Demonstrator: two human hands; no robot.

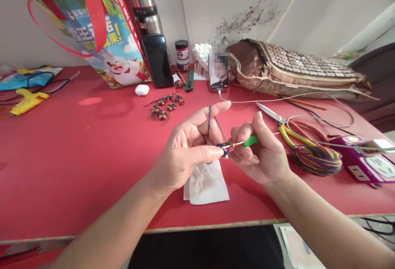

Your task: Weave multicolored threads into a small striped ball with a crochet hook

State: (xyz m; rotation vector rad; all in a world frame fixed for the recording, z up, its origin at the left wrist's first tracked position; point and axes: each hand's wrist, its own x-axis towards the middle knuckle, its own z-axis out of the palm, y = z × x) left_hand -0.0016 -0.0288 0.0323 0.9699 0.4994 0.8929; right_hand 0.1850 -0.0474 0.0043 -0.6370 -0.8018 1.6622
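Note:
My left hand (188, 149) pinches a small multicoloured crochet piece (227, 148) between thumb and fingers. Its index finger is stretched out, with dark blue yarn (210, 116) looped over it and running down to the piece. Held in my right hand (262, 149) is a crochet hook with a green handle (251, 140); its metal shaft reaches into the crochet piece. A wound hank of multicoloured yarn (316, 160) lies to the right of my right hand. Beneath the hands a folded white tissue (210, 184) rests on the red table.
Scissors (277, 118) lie beside the yarn, near a purple power strip (367, 162) and a white cable. Several small crocheted pieces (166, 106) sit farther back. Behind them stand a phone (158, 61), a gift bag (101, 34) and another phone (218, 71). A yellow glue gun (27, 101) is at left.

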